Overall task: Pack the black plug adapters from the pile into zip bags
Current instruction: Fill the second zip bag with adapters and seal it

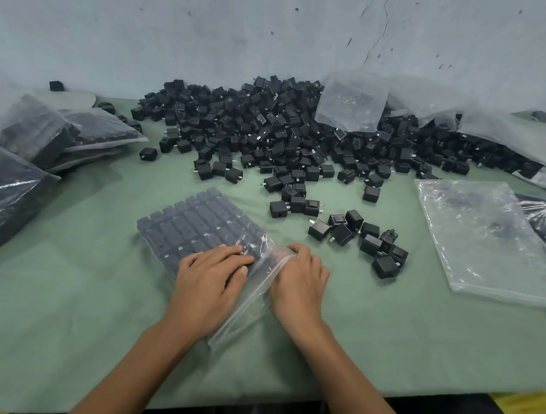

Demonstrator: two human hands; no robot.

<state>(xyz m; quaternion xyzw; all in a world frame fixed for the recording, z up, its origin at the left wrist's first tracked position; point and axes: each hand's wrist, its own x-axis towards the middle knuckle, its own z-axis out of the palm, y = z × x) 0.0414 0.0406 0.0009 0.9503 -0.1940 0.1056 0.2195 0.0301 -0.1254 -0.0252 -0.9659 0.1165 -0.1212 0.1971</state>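
Clear, crinkled plastic zip bag [196, 229], centre frame: packed with flat rows of matte black cube-shaped plug adapters. Left hand [213, 274] presses flat on it, fingers spread. Right hand [300, 276] curls round its slack mouth, gripping. Heaped adapter pile [289, 131], upper centre. Green cloth tabletop [73, 287], bare along lower edge. Filled glossy bags [19, 155], left; empty flat bag [482, 237], right.

We see matt green cloth over the worktop [88, 306], matt black plastic adapters [272, 130] with small metal prongs, and glossy, crinkled clear plastic bags [482, 240].
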